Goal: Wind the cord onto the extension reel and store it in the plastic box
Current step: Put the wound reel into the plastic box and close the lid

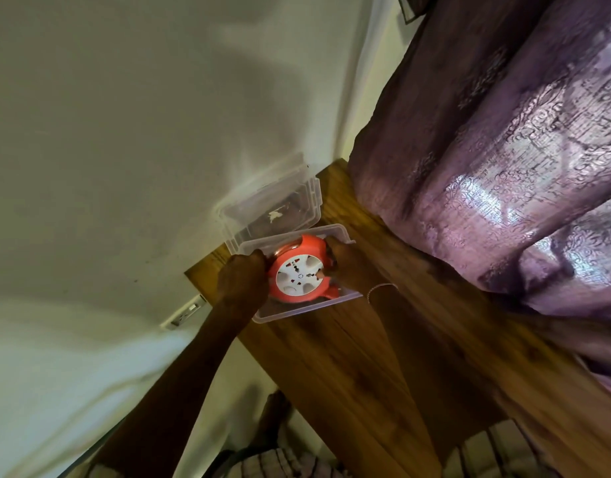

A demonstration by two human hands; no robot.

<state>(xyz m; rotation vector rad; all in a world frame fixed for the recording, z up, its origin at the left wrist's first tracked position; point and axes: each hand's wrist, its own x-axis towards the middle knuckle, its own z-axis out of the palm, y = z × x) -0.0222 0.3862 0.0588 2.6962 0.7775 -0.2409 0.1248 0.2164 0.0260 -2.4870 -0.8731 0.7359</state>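
The round orange extension reel (299, 269) with a white socket face sits inside the clear plastic box (307, 305) on the wooden table (366, 357). My left hand (242, 276) grips the reel's left side. My right hand (345, 260) grips its right side, over the box's rim. The box's clear lid (273, 201) stands open behind it, leaning on the wall. No loose cord shows outside the reel.
A white wall socket (185, 315) sits on the wall left of the table. A purple patterned curtain (504, 150) hangs over the table's right side. A thin thread loop (380, 289) lies right of the box. My foot (276, 415) shows below.
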